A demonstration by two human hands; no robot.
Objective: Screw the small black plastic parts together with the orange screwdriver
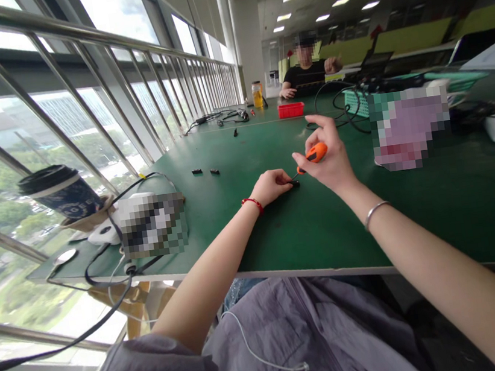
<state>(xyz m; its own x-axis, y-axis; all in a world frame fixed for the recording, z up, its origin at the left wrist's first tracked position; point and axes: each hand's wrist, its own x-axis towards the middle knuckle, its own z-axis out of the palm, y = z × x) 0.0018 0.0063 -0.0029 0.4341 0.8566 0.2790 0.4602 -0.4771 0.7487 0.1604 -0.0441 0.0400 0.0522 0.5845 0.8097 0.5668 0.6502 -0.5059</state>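
My left hand point(271, 186) rests on the green table point(307, 226), fingers closed around a small black part point(294, 184). My right hand point(328, 159) grips a small screwdriver with an orange handle point(314, 154); its tip points down-left at that black part. Both forearms reach out over the table's near edge. A red string is on my left wrist and a metal bangle on my right.
Two small black parts point(205, 171) lie further out to the left. A lidded paper cup point(62, 191), cables and a white device sit at the left edge by the window railing. A red box point(291, 110) and a teal basket point(355, 103) stand further back. Another person sits at the far end.
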